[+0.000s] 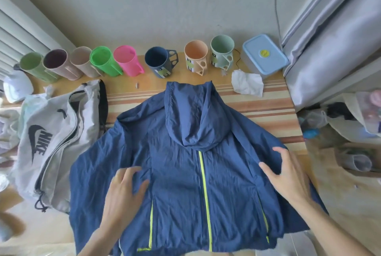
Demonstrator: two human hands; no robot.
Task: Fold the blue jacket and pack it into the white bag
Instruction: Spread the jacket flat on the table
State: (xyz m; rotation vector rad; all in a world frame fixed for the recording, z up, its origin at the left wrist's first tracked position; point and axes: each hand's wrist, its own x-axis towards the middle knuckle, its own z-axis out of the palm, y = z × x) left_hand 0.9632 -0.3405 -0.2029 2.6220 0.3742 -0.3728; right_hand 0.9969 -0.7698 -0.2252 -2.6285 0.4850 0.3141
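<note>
I have the blue jacket [185, 173] spread front-up across the middle of the desk [268, 109], hood toward the far edge, hem at the near edge. The white bag [53, 144] lies at the desk's left edge, touching the jacket's left sleeve. My left hand [123, 191] and right hand [288, 175] rest on the cloth, fingers spread, gripping nothing. I judge the fabric thin, light, limp and slippery; take hold at shoulder seams and sleeve cuffs, pressing each fold flat.
</note>
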